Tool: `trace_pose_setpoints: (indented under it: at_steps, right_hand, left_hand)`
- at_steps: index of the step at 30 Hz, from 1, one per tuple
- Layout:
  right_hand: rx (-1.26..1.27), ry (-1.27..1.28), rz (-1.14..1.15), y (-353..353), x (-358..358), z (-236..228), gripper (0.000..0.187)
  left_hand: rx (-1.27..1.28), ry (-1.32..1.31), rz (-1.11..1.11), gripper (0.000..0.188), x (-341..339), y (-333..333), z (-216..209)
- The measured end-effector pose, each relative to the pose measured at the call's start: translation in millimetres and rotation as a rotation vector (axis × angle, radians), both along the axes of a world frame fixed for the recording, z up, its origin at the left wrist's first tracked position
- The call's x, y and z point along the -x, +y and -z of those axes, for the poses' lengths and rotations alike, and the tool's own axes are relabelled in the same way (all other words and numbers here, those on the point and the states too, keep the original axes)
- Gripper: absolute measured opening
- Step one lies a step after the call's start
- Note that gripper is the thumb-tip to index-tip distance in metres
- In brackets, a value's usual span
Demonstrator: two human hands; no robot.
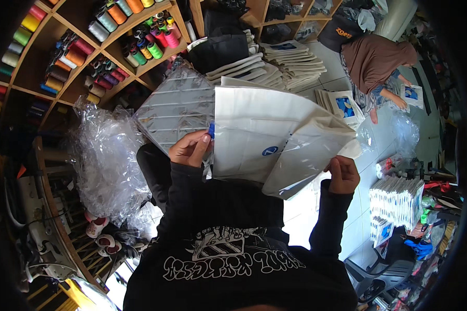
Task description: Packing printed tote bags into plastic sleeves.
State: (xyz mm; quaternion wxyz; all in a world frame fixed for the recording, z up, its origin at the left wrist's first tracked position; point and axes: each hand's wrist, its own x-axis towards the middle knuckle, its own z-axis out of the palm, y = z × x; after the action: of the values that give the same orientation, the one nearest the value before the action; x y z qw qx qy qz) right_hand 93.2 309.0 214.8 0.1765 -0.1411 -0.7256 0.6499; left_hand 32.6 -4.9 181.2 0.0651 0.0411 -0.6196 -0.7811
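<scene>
A cream cloth bag (pixel 244 111) with a small round blue mark lies flat in front of my chest. At its left edge, my left hand (pixel 191 149) is closed in a pinch, next to a small blue tab (pixel 211 130). A clear plastic sleeve (pixel 302 155) covers the bag's right part, glossy and creased. My right hand (pixel 343 173) has thumb and fingers pressed together on the right side of that sleeve. Just beyond my left hand, a grey striped panel (pixel 176 106) is partly overlaid by the bag.
Loose clear plastic (pixel 106 166) is heaped at my left. Thread-spool shelves (pixel 96 46) rise behind it. Stacks of cream bags (pixel 293 65) stand ahead. Another person (pixel 373 67) crouches at the far right, hands on a packed bag. More packed bags (pixel 397 202) pile at right, near a dark chair (pixel 381 269).
</scene>
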Motion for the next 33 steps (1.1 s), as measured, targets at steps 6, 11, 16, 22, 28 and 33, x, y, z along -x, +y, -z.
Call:
trace_pose_setpoints:
  at_steps: [6, 11, 16, 22, 28, 33]
  right_hand:
    - [0.053, -0.03, -0.058, 2.6, -2.7, 2.7, 0.005]
    - [-0.105, 0.098, -0.133, -19.3, -6.0, -26.0, 0.006]
    - [-0.337, 0.216, -0.117, -25.7, -6.0, -45.9, 0.009]
    - [-0.223, 0.424, -0.162, -51.4, 15.7, -76.0, 0.011]
    - [-0.172, 0.61, -0.299, -68.3, 41.3, -99.2, 0.009]
    - [-0.226, 0.618, -0.22, -87.6, 61.3, -126.7, 0.014]
  left_hand:
    - [-0.075, -0.103, -0.047, 0.01, -0.9, 3.8, 0.8]
    - [0.054, 0.093, -0.133, 0.008, 3.8, -3.0, 1.3]
    - [-0.094, 0.275, -0.127, 0.008, 6.7, -31.8, -12.2]
    - [-0.158, 0.437, -0.186, 0.007, 7.4, -49.1, -43.0]
    - [0.003, 0.538, -0.328, 0.011, 0.6, -64.2, -72.3]
    - [-0.02, 0.592, -0.367, 0.011, -5.1, -75.7, -100.1]
